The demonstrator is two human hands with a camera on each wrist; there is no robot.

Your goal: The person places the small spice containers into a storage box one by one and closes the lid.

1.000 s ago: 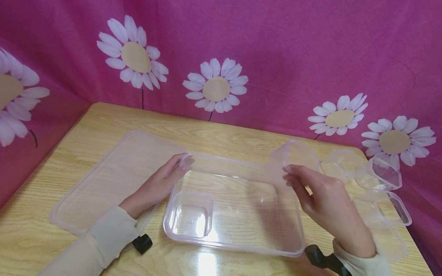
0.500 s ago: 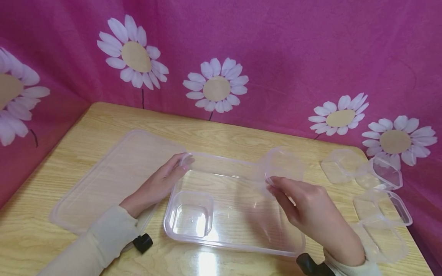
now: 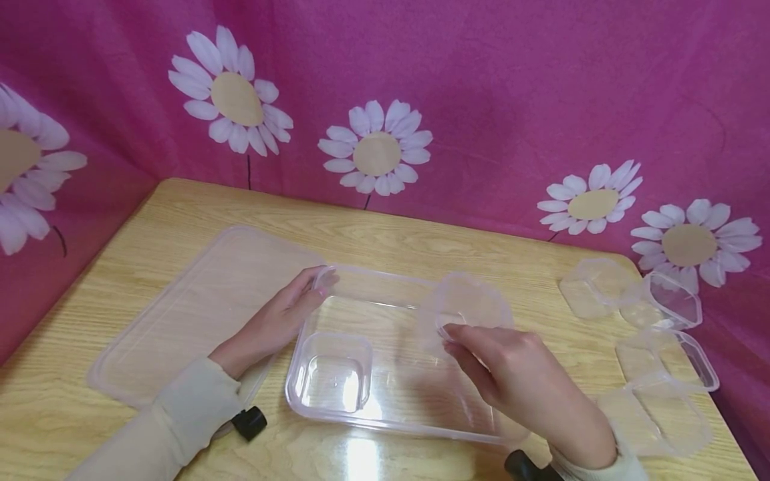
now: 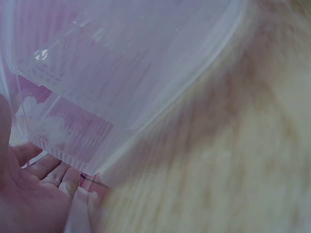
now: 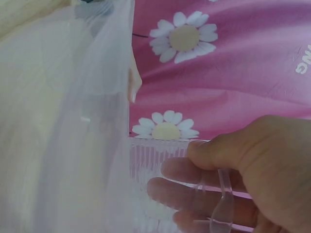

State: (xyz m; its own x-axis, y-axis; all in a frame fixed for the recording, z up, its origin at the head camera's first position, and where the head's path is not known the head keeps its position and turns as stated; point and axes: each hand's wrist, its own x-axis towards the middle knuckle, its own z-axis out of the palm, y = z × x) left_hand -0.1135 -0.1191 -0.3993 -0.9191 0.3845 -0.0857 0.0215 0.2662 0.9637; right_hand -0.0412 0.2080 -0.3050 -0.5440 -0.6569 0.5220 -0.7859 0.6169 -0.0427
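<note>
A large clear plastic food container (image 3: 397, 426) stands open-topped on the table. My left hand (image 3: 279, 314) holds its far left corner, thumb at the rim and fingers along the outside in the left wrist view. With thumb and fingertips, my right hand (image 3: 517, 374) pinches the rim of a small clear plastic container (image 3: 475, 300). That small one is tilted over the right half of the large container, partly hidden behind the hand. Another small clear container (image 3: 337, 371) sits upright inside the large one, in its near left corner.
Left of the large container a clear rectangular lid (image 3: 186, 314) lies flat, partly under the left forearm. Several small clear containers (image 3: 668, 361) stand near the table's right edge. A pink curtain with daisies (image 3: 469, 87) borders the table behind and at the sides.
My right hand has moved left and toward me with the small container, from the large container's far right corner to above its right half. The left hand stays at the far left corner.
</note>
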